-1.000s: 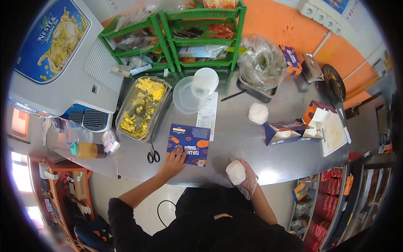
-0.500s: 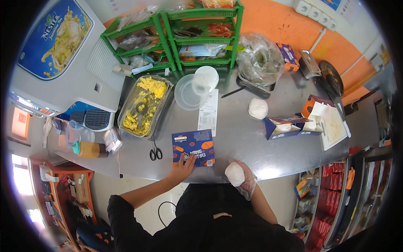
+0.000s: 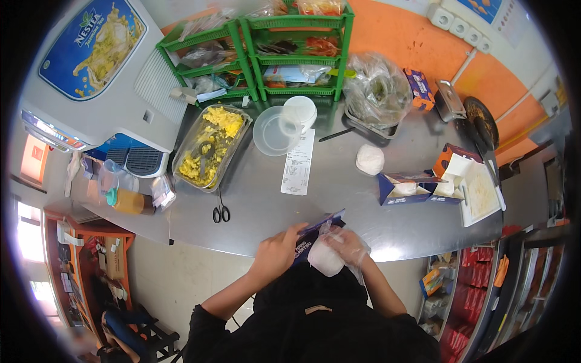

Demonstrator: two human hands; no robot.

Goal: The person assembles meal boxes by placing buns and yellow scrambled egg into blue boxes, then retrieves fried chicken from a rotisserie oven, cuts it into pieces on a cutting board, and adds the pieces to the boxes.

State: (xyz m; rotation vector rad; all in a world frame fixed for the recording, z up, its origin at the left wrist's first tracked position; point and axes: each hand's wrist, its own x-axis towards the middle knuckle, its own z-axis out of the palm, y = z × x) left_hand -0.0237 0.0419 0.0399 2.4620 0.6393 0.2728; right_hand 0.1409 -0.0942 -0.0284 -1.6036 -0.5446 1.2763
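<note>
Two hands are busy at the near edge of the table (image 3: 339,199), just in front of your body. Your left hand (image 3: 275,254) is closed on the lower edge of a blue box (image 3: 315,233), and it holds the box tilted up from the table, so that its open side turns toward your other hand. Your right hand (image 3: 345,248) wears a thin clear plastic glove and is wrapped around a white ball of dough (image 3: 325,259); the glove keeps the food clean, I think. The ball touches the box or is very near to it, but the glove hides the exact contact, so I cannot say if it is already inside.

Farther on the table, well apart from your hands, a second white ball (image 3: 370,159) lies alone. To its right stands an open blue box (image 3: 404,186) with a white piece inside, and beside it an open orange box (image 3: 460,166). Black scissors (image 3: 221,212) lie to your left, near the metal tray of yellow food (image 3: 209,148). A long paper receipt (image 3: 298,163) lies in the middle, below a clear round bowl (image 3: 277,130) and a white cup (image 3: 301,111). At the back, green racks (image 3: 266,54) hold packets, and a clear bag (image 3: 376,91) with dark green content stands next to them.
</note>
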